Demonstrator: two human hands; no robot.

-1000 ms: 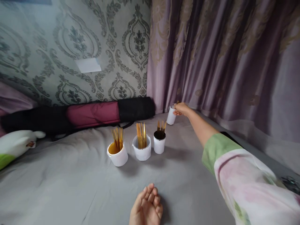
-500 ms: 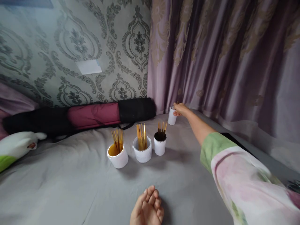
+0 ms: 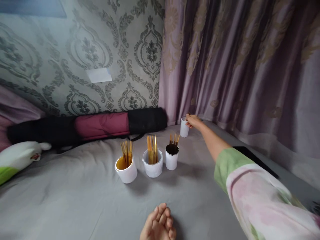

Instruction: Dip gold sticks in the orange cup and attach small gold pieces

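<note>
My left hand point(image 3: 159, 222) rests palm up near the bottom edge, its fingers loosely curled and nothing in it. Stretched far forward, my right hand point(image 3: 193, 121) is closed at the mouth of a white cup point(image 3: 184, 130) by the curtain. A thin dark tip shows above those fingers, but what they pinch is too small to make out. Nearer stand three more white containers with thin sticks in them: a wide cup with a yellow inside point(image 3: 128, 175), a rough-rimmed white cup point(image 3: 153, 169) and a narrower dark-lined cup point(image 3: 171, 161).
Everything stands on a grey sheet point(image 3: 75, 193). A long black and maroon bag point(image 3: 102, 125) lies along the wall. A white and green plush toy point(image 3: 20, 155) is at left, a flat black object point(image 3: 255, 161) beyond my right arm. Purple curtains point(image 3: 225, 60) hang behind.
The view has tilted slightly, so the things sit a little lower in the picture. My right hand stays at the far cup, and my left hand keeps its palm-up pose.
</note>
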